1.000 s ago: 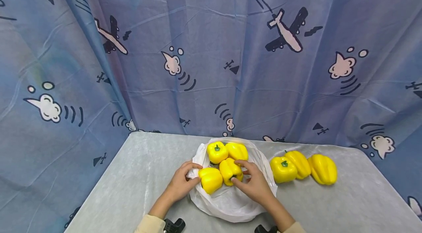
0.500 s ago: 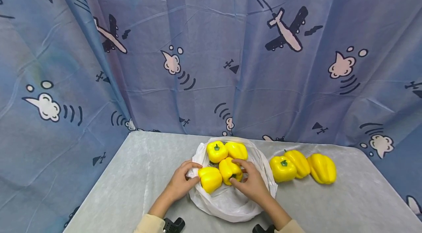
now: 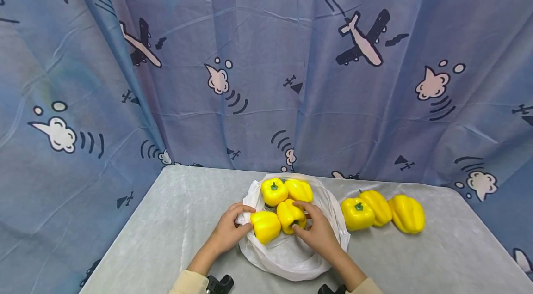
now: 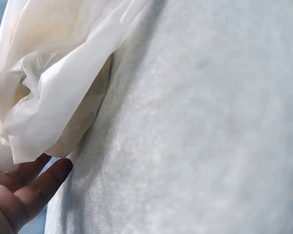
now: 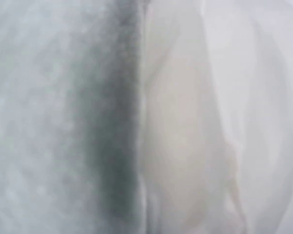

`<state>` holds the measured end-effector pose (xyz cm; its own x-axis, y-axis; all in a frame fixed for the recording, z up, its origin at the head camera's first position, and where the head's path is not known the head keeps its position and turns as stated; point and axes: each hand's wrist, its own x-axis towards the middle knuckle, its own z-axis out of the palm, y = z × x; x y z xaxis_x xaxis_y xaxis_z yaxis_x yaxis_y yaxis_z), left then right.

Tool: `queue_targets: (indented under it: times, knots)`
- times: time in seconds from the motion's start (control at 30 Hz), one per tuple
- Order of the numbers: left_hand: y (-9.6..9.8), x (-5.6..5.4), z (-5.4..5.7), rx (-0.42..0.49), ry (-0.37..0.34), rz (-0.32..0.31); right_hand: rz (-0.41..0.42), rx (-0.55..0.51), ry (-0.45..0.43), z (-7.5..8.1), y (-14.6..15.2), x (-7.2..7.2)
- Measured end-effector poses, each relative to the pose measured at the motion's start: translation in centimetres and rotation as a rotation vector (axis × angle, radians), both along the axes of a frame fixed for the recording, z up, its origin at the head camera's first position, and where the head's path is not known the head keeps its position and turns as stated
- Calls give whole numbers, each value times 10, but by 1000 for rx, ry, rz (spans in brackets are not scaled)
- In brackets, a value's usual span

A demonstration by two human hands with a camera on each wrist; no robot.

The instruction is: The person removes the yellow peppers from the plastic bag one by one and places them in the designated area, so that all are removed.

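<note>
Curtain (image 3: 258, 76) hangs behind your table (image 3: 449, 257). White bag (image 3: 297, 261) gapes on it. Your left hand (image 3: 229, 230) holds its rim; your right hand (image 3: 320, 231) pinches one yellow pepper (image 3: 288, 215) inside, three other peppers (image 3: 275, 192) close by. Bag wall separates these from three loose peppers (image 3: 376, 208).

A grey table (image 3: 183, 206) bears a white bag (image 3: 293, 266) and three yellow peppers (image 3: 376, 208).

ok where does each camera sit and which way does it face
Head: head-worn, looking forward and down at glossy yellow bell peppers in a thin white plastic bag; left hand and right hand show.
Left wrist: worn there, facing the bag's side; fingers show.
Right wrist: worn there, blurred, facing bag; no hand.
Wrist views share bag, pale grey tabletop.
</note>
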<state>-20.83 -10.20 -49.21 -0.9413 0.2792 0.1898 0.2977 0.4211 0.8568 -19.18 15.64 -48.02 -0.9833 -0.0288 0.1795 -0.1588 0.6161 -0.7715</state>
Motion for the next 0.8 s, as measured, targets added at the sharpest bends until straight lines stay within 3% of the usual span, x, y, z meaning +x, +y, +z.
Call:
queue_targets:
  times: [0.8]
  knots:
    - [1, 0, -2, -6, -7, 12, -11, -32, 54, -5, 0, -1]
